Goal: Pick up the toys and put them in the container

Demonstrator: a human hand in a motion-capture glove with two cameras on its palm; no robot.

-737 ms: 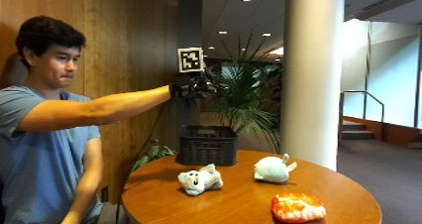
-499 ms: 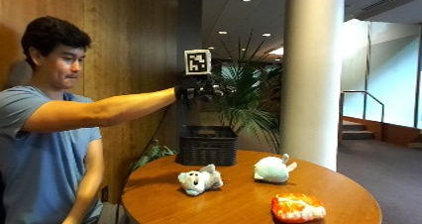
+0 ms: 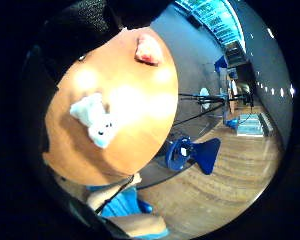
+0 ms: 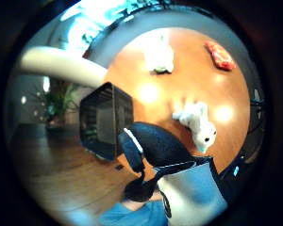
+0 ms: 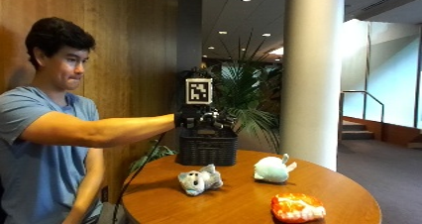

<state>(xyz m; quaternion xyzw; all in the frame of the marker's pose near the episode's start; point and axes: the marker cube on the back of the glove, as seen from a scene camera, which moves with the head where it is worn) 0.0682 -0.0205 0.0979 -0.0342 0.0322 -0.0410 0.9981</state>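
- So, the right hand (image 5: 203,119) is held out at arm's length above the round table (image 5: 244,204), just over the basket (image 5: 207,147) at the far edge.
- Whether its fingers are spread or curled cannot be told: from the side the hand is a dark shape, and the palm views show only glove at their edges. Nothing shows in it.
- All three toys lie on the table, none in the basket: a grey plush (image 5: 199,180) nearest the person, a pale green plush (image 5: 273,168) beside the pillar, and an orange toy (image 5: 297,207) at the near edge.
- The thumb-side palm view looks down on the basket's open top (image 4: 106,120); what shows of the inside looks bare, though it is dark.
- As I read it, the task is at its start, and the next move is a reach down to a toy, likely the grey plush (image 3: 93,119).
- Risks: the sleeve or forearm could knock the basket, which stands close to the table's rim.
- The orange toy (image 4: 220,55) also sits near the rim; a glancing touch could push it off.
- A soft plush pinched by an ear may droop and catch the basket's wall on the way in.
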